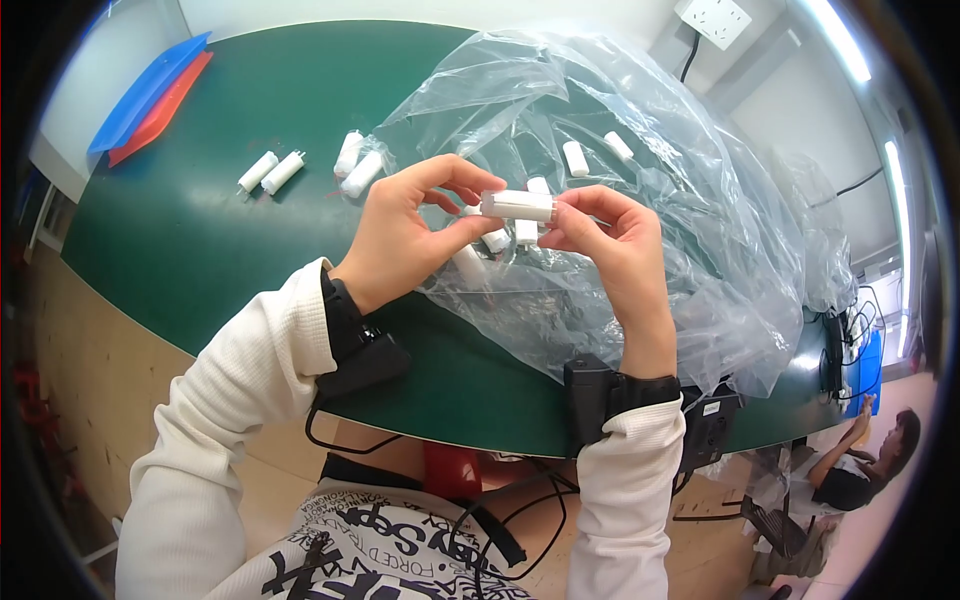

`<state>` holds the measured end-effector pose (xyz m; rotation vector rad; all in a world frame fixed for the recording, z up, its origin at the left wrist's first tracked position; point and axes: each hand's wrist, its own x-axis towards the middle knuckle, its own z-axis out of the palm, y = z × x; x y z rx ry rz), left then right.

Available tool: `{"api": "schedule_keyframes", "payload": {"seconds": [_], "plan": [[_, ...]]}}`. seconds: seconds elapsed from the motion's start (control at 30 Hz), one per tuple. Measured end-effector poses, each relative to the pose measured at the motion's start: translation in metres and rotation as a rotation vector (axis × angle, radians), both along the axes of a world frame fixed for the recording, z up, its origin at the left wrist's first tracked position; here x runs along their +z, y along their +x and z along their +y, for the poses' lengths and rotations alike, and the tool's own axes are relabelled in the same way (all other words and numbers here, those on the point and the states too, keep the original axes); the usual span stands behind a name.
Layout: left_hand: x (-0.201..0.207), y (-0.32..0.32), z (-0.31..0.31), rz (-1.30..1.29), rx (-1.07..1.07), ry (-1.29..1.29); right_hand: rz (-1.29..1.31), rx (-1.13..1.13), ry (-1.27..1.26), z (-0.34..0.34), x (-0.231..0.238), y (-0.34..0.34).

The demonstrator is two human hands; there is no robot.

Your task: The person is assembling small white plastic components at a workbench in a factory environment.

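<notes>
Between my two hands, above the plastic bag, I hold a small white cylindrical part [522, 205] lying crosswise, with a greyish left end and thin prongs at its right end. My left hand [395, 225] pinches the left end between thumb and fingers. The fingertips of my right hand [622, 240] close on the right end. Beneath and behind them, several similar white cylinders [575, 158] lie in or under a large clear plastic bag [670, 130]. What the cylinders are made for, I cannot tell.
On the green table [300, 90], two pairs of white cylinders [283, 173] lie left of the bag. A blue tray [150, 85] and a red tray [165, 115] stand at the far left edge. Black cables [520, 500] hang near my lap. Another person [850, 480] sits at the right.
</notes>
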<state>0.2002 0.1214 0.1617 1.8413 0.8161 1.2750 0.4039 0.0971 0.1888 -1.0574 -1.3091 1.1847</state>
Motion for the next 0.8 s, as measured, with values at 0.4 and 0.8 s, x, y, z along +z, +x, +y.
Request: {"api": "schedule_keyframes", "payload": {"seconds": [0.4,0.8], "plan": [[0.005,-0.003,0.004,0.087,0.065,0.169,0.063,0.04,-0.043,0.005,-0.012,0.001],[0.029,-0.074,0.043,0.39,1.091,0.483,-0.569,-0.101,0.262,0.005,-0.027,-0.009]]}}
